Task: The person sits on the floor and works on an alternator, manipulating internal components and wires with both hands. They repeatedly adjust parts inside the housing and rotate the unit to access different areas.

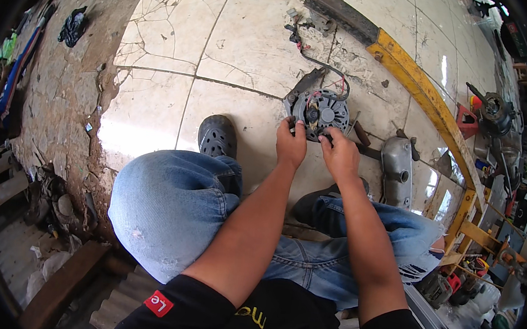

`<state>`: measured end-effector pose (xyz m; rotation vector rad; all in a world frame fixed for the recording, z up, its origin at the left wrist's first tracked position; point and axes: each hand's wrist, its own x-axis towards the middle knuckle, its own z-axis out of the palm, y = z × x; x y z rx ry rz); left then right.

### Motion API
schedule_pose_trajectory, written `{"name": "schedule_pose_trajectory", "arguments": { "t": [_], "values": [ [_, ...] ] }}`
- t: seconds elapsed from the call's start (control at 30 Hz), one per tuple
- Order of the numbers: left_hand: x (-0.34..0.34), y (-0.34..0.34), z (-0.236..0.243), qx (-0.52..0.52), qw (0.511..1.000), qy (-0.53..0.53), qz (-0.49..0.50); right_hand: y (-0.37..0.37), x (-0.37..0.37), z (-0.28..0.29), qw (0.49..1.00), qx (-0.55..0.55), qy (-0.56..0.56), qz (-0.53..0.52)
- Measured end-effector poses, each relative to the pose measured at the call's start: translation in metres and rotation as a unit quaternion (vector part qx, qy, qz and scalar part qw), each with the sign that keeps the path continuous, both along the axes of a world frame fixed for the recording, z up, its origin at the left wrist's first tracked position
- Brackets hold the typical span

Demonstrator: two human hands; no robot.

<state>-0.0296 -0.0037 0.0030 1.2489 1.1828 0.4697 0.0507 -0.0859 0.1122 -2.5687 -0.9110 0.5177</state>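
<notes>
A round grey alternator (329, 115) with a slotted housing lies on the tiled floor in front of me. My left hand (291, 144) is closed at its near left edge, thumb toward the middle. At the near right edge, the fingers of my right hand (340, 156) are bent and pressed against the rim. Whether a small part sits between those fingertips is too small to tell. A dark cable (325, 65) with thin red wires runs from the far side of the alternator to a connector.
Right of the alternator lies a silver metal canister-like part (396, 171), beside a dark-handled tool (361, 134). A yellow metal arm (421, 78) curves across the right side. My shoe (218, 137) stands left of the work. Assorted parts and tools crowd the far right.
</notes>
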Motion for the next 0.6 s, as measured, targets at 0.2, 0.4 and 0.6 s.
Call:
{"name": "schedule_pose_trajectory", "arguments": {
  "t": [0.2, 0.4, 0.6],
  "values": [
    [-0.001, 0.001, 0.002, 0.004, 1.000, 0.005, -0.008, 0.004, -0.001, 0.004, 0.999, -0.030, 0.020, -0.033],
    [-0.001, 0.003, 0.004, 0.003, 1.000, 0.010, -0.002, 0.001, 0.007, -0.002, 0.996, 0.061, -0.013, -0.059],
    [0.001, 0.006, 0.011, -0.001, 1.000, -0.014, 0.017, 0.013, 0.028, -0.004, 0.992, 0.063, 0.013, -0.108]
  ]
}}
